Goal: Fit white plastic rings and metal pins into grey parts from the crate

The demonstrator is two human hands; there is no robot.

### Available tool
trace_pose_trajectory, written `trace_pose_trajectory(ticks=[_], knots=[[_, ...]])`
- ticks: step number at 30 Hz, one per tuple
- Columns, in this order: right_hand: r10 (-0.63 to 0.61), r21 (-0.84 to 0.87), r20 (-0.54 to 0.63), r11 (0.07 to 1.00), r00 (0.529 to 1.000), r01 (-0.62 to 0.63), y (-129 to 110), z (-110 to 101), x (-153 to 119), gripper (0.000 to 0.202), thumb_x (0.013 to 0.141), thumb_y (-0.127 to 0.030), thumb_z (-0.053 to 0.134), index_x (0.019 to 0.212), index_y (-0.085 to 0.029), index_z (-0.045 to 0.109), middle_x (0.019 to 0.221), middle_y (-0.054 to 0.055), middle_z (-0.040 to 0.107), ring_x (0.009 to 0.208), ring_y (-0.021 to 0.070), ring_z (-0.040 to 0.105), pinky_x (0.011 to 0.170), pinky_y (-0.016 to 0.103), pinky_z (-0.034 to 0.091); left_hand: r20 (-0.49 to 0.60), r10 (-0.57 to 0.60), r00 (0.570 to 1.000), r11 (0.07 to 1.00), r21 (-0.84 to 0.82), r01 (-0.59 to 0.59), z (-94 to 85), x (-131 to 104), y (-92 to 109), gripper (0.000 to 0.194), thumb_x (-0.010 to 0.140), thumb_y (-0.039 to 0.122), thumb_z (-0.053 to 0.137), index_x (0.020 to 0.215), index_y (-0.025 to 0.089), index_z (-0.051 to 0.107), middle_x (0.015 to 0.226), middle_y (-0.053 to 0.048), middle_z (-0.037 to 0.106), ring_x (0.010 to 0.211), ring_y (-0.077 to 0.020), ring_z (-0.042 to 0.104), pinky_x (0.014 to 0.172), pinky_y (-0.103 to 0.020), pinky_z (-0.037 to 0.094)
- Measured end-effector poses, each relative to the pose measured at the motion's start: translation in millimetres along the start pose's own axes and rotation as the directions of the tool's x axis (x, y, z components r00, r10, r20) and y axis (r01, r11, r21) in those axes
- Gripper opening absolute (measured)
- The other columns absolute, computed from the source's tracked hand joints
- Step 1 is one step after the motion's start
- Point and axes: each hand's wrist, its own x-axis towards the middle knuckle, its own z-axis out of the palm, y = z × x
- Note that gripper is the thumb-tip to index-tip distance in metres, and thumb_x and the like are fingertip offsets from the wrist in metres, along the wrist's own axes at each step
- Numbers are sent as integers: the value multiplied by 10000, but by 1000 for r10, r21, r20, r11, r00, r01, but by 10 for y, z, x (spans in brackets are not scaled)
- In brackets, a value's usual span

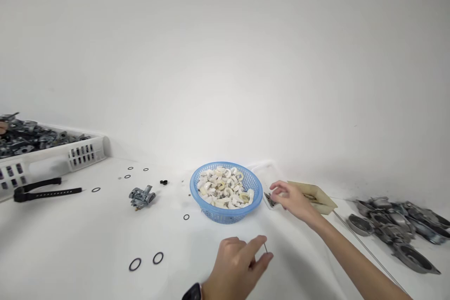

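Note:
My left hand [239,262] is closed at the front of the table, with a thin metal pin [266,247] pinched between thumb and forefinger. Past it, my right hand [290,199] is over a small clear tray [271,205] of small metal parts [269,198]; its fingers are curved and apart, and I see nothing held in them. Left of that tray stands a blue plastic basket [225,218], filled with white and yellowish ring-shaped plastic pieces [225,187].
A carburetor body [141,197] lies left of the basket, among black rubber rings [135,264]. Farther left are a black strap [52,192] and a white crate [84,154] of metal parts. Rightward are a yellowish open packet [319,197], a thin rod [365,246] and metal bowls [411,255].

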Motion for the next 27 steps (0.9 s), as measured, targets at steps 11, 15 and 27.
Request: trace_pose_trajectory(ticks=[11, 15, 27], knots=[[129, 635, 281, 718, 951, -286, -196, 470, -1120, 493, 710, -327, 811, 1133, -228, 578, 744, -69, 661, 413, 17, 229, 433, 232, 66, 148, 34, 988, 999, 3, -35, -49, -1, 137, 196, 1077, 323, 505, 1123, 210, 659, 528, 49, 648, 410, -150, 617, 480, -259, 458], [123, 656, 279, 700, 952, -283, 15, 543, -1090, 557, 669, -413, 856, 1126, -231, 595, 696, -67, 656, 398, 9, 158, 416, 226, 48, 183, 24, 983, 1000, -18, -21, -11, -54, 141, 175, 1008, 295, 623, 1166, 236, 666, 561, 42, 695, 438, -156, 661, 531, -249, 510], [172, 644, 118, 736, 978, -207, 35, 678, -1152, 511, 599, -472, 850, 1027, -255, 678, 664, -38, 639, 413, 31, 185, 453, 226, 66, 110, 98, 989, 995, -18, -97, 83, -84, 192, 266, 897, 316, 715, 1141, 212, 705, 454, 66, 631, 337, -132, 595, 451, -235, 465]])
